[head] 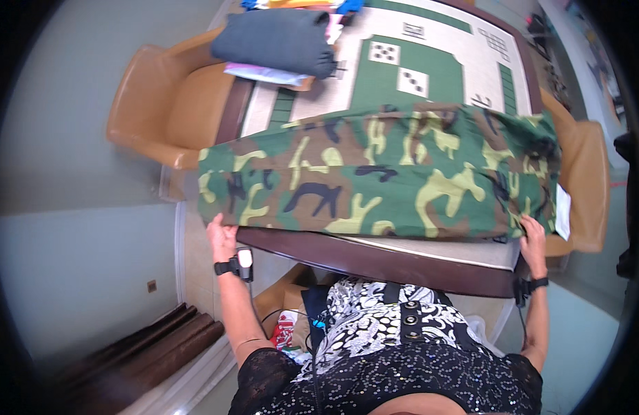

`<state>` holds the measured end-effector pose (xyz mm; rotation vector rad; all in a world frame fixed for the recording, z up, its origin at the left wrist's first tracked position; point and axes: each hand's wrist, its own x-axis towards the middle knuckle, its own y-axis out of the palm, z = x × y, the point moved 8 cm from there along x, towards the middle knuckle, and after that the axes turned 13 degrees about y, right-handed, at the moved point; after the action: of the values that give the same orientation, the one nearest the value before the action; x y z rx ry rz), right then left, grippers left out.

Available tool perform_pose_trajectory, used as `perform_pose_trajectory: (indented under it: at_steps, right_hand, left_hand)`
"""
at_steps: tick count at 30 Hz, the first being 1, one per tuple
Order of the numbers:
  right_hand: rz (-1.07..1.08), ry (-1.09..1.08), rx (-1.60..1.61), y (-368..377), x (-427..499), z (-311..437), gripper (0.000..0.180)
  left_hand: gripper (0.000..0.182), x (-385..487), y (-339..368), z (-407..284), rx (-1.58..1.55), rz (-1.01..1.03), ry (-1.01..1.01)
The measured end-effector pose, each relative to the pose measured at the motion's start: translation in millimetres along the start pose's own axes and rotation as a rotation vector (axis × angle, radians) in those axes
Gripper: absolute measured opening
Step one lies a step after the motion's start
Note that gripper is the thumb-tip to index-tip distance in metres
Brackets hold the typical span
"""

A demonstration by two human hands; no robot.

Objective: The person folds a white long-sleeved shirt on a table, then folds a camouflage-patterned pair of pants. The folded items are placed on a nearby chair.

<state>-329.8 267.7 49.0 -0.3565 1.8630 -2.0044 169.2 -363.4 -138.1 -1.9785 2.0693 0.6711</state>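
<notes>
A camouflage garment (381, 176), probably trousers folded lengthwise, stretches across the near part of the table. Its cloth is green, brown, black and yellow-green. At its left end, my left hand (222, 236) pinches the near edge between thumb and fingers. My right hand (532, 241) grips the near edge close to the other end, fingers on top of the cloth. A white tag or paper (562, 211) sticks out past the right end. Both wrists carry black straps with small devices.
Beneath the garment is a dark-framed table (381, 259) with a green and white game-patterned top. A folded dark grey garment (272, 41) lies on a pile of clothes at the far left. Tan chairs stand left (169, 104) and right (584, 181). Brown rolls (158, 358) lie on the floor.
</notes>
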Motion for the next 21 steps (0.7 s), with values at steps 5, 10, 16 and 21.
perform_pose_trajectory:
  at_steps: [5,10,16,21]
  right_hand:
    - [0.159,-0.065,0.270,-38,32,69,0.035]
    - [0.135,-0.290,0.320,-15,88,208,0.031]
    - [-0.084,-0.503,0.155,27,143,321,0.041]
    - [-0.087,-0.444,0.034,62,168,346,0.050]
  left_hand:
    - [0.036,15,4,-28,-0.152,0.013,0.080]
    - [0.032,25,-2,-45,-0.070,-0.095,0.207]
    - [0.020,22,-8,-53,0.239,0.005,0.183]
    - [0.023,21,-8,-99,0.765,0.023,0.454]
